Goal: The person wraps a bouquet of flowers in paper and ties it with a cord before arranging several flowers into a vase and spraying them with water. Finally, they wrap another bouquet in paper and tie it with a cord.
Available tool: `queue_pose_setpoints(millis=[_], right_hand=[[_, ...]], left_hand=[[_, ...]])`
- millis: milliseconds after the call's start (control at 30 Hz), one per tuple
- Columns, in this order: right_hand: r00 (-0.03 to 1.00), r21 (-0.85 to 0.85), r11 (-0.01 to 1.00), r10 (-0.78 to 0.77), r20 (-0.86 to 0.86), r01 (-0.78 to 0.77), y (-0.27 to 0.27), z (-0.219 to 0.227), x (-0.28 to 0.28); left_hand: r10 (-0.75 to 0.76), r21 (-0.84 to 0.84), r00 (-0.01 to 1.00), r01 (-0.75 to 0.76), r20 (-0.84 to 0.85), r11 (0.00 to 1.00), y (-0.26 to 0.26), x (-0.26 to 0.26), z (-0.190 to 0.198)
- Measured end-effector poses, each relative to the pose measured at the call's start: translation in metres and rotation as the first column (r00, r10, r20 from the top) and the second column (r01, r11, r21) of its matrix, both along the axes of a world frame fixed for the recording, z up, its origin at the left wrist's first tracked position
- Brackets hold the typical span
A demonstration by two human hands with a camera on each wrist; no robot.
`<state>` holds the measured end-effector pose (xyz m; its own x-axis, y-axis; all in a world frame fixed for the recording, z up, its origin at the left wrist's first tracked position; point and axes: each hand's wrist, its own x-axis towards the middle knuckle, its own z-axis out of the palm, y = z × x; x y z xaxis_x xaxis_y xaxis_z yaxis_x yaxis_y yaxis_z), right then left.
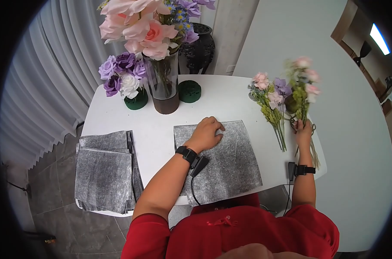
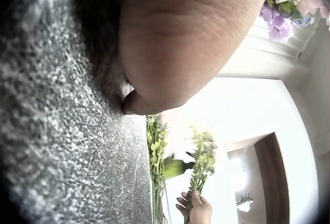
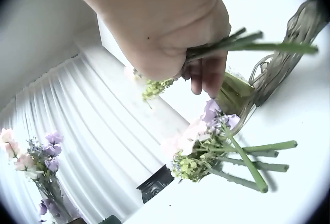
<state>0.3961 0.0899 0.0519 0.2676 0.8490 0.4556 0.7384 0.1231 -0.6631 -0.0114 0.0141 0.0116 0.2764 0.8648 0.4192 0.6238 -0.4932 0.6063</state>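
Note:
My left hand (image 1: 206, 133) rests on a grey-black mottled sheet (image 1: 230, 164) at the front of the white table, its fingers loosely bent. In the left wrist view the heel of that hand lies on the sheet's textured surface. At the right side, my right hand (image 1: 303, 129) grips a bunch of pink flowers (image 1: 306, 88) with leafy green stems, held upright and a little blurred. The right wrist view shows the cut stems (image 3: 252, 45) jutting out from that hand. Beside it lies another bunch of pink and purple flowers (image 1: 273, 103), stems toward me.
A stack of similar grey sheets (image 1: 103, 181) overhangs the left front edge. Behind stand a tall glass vase (image 1: 163, 84) of flowers, purple and white roses (image 1: 124, 75) in a green foam base, and a round green foam block (image 1: 190, 91). Brown twisted strands (image 3: 294, 51) lie near my right hand.

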Motion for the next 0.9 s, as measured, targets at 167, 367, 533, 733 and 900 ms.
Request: queue_pose_setpoints(millis=[167,367,533,733,900], right_hand=[[0.896,0.167,0.982,0.155,-0.416,-0.092,-0.006,0.026,-0.008],[0.659,0.368,0.899,0.426,-0.619,-0.236,-0.042,0.076,-0.08],[0.711,0.266,0.918,0.396,-0.581,-0.294,-0.039,0.024,-0.103],[0.772,0.052,0.938,0.314,-0.553,-0.344,-0.029,-0.035,-0.11],[0.816,-0.137,0.883,0.344,-0.465,-0.45,-0.046,0.007,-0.143]], left_hand=[[0.0,-0.007,1.0,0.0,0.0,1.0,0.001,0.0,-0.001],[0.003,-0.006,1.0,-0.003,-0.007,1.0,0.001,0.002,0.0],[0.01,-0.018,1.0,-0.009,0.004,1.0,0.0,0.001,0.002],[0.005,-0.048,1.0,-0.006,-0.02,0.999,0.0,0.001,0.004],[0.01,-0.04,1.0,-0.011,-0.008,0.999,-0.001,0.001,0.003]])
